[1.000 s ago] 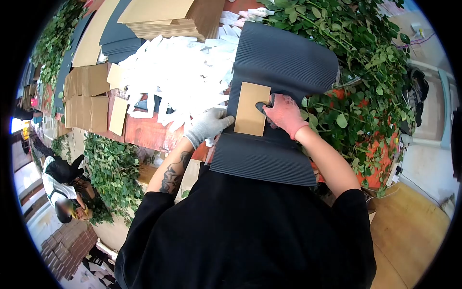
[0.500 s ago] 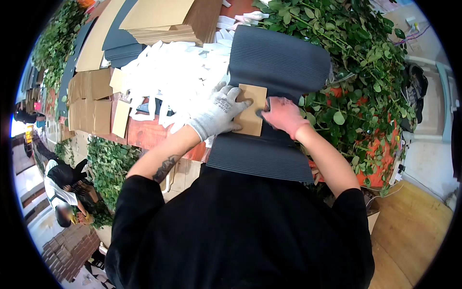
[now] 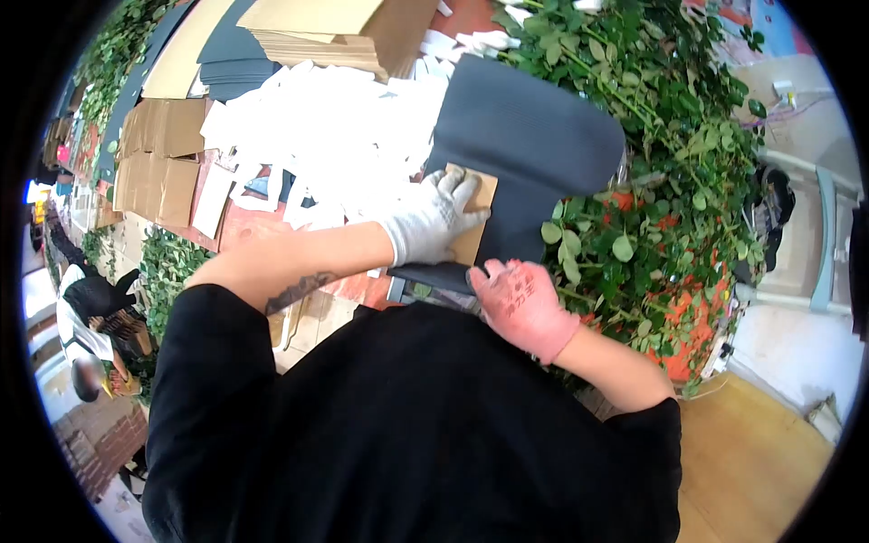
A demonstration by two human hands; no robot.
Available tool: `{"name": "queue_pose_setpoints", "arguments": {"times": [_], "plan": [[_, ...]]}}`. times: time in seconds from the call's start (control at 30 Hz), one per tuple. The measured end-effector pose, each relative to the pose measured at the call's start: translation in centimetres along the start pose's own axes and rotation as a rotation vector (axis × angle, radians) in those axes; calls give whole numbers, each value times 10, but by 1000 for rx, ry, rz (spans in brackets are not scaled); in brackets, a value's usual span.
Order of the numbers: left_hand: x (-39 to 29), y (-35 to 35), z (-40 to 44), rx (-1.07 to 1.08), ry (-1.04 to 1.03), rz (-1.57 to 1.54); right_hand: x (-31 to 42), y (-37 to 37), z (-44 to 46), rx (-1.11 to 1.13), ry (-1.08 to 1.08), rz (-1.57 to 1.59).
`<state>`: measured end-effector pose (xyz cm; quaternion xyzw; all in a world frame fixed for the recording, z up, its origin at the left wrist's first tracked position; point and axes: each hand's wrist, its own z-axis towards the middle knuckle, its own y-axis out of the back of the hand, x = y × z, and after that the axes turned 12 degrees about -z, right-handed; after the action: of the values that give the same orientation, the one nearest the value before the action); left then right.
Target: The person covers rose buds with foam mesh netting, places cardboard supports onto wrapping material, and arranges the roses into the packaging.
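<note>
My left hand (image 3: 441, 215), in a white glove, lies flat with spread fingers on a small brown cardboard piece (image 3: 482, 195). That piece rests on a black corrugated sheet (image 3: 529, 122), whose far part rises in a broad curve. In a pink glove, my right hand (image 3: 525, 309) is at the sheet's near edge, fingers bent round it; its fingertips are partly hidden. The sheet's near flap shows only as a thin dark strip left of the right hand. White paper strips (image 3: 335, 136) lie heaped to the left of the sheet.
Leafy green stems (image 3: 652, 154) crowd the right side. Stacked brown card (image 3: 317, 45), dark sheets (image 3: 231, 59) and a cardboard box (image 3: 158, 163) lie at the left and back. Another person (image 3: 95, 317) is low at the far left. A pale chair frame (image 3: 824, 217) stands right.
My right hand has moved from beside the cardboard piece back to the sheet's near edge. The near flap, broad before, now appears edge-on. My left hand stays on the cardboard, its fingers shifted slightly right.
</note>
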<state>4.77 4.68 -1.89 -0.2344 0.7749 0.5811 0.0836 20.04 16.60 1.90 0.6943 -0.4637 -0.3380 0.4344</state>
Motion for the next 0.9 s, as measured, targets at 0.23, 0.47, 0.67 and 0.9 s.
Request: {"name": "queue_pose_setpoints", "arguments": {"times": [0.23,0.47,0.67,0.9], "plan": [[18,-33,13,-116,-94,-211,-43,87,73,-334,8,-292],[13,-12,1,-219,-105,13,-169,-6,125,-6,59,546],[10,8,9,-16,-67,-17,-201,38,132,-233,-205,464],[8,26,23,122,8,-14,-320,12,179,-316,-558,-335]]}}
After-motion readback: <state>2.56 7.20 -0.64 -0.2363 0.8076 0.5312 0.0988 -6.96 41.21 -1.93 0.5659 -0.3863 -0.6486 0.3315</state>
